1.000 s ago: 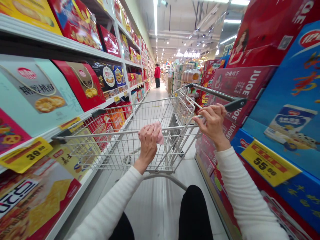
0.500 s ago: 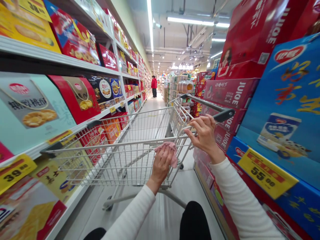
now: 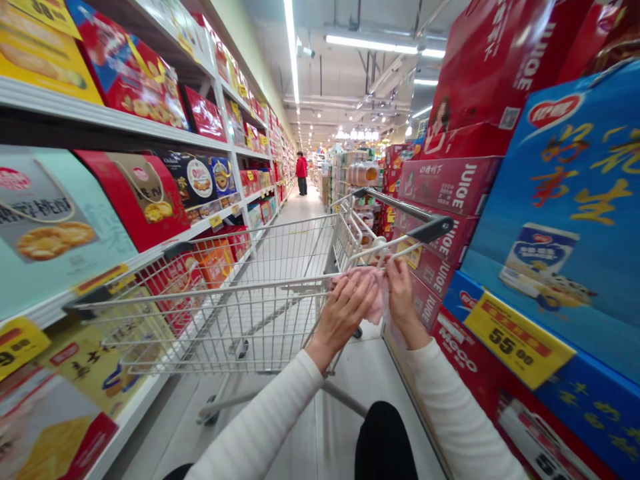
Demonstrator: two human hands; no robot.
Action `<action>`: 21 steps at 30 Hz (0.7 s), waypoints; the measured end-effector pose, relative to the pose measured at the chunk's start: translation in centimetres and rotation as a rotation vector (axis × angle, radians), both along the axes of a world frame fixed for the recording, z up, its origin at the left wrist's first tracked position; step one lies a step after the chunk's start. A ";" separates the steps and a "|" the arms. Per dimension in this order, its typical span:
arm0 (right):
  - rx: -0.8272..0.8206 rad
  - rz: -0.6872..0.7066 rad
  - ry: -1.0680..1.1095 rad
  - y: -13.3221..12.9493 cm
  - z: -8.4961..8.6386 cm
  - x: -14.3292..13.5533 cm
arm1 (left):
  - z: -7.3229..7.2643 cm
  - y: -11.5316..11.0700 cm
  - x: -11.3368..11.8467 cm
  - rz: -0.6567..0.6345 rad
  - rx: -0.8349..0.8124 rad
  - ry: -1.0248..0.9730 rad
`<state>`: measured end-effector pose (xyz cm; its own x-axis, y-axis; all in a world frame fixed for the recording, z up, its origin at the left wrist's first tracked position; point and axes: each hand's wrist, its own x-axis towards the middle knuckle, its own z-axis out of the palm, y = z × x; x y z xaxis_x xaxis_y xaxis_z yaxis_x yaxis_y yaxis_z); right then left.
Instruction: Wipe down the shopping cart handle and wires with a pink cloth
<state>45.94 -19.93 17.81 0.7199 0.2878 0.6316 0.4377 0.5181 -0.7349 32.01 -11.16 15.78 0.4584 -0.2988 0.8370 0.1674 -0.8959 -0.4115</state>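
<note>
My left hand (image 3: 346, 313) presses a crumpled pink cloth (image 3: 376, 297) against the side rail of a wire shopping cart (image 3: 240, 291), close to its handle end. Its fingers lie closed over the cloth. At the cloth's right edge, my right hand (image 3: 404, 297) has its fingers curled in a pinch beside the cart's frame; they seem to grip the cloth's edge, partly hidden. Above both hands is the cart's dark handle bar (image 3: 433, 229). The cart's basket shows no goods inside.
Shelves of boxed goods (image 3: 145, 193) line the left side. Stacked red juice cartons (image 3: 445, 180) and a blue carton (image 3: 555, 200) with a yellow price tag (image 3: 520, 339) stand close on the right. A person in a red jacket (image 3: 301, 167) stands farther down the aisle.
My left hand has slid the cloth right and slightly up along the rail. My right hand has come down off the upper frame to the cloth's edge. The view has shifted slightly.
</note>
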 end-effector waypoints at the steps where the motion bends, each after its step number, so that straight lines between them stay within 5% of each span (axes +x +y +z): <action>1: -0.033 0.093 0.013 0.1 0.2 0.1 | -0.1 0.0 0.5 0.022 0.008 0.010; 3: -0.062 0.154 0.018 0.1 0.6 0.3 | -0.6 0.3 1.1 0.051 0.003 0.010; 14: -0.018 0.007 -0.067 0.3 0.9 0.3 | -6.1 1.7 -1.0 0.073 -0.016 -0.013; 17: -0.028 0.066 -0.019 0.5 0.8 -0.2 | -6.2 1.5 -1.4 0.040 -0.066 -0.009; 21: -0.031 0.126 0.046 0.6 0.5 -0.8 | -4.3 0.2 -0.3 -0.007 -0.076 -0.047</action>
<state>45.13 -19.33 18.29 0.7045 0.3965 0.5886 0.3364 0.5437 -0.7689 31.75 -10.98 11.46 0.4163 -0.2371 0.8778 0.1784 -0.9253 -0.3345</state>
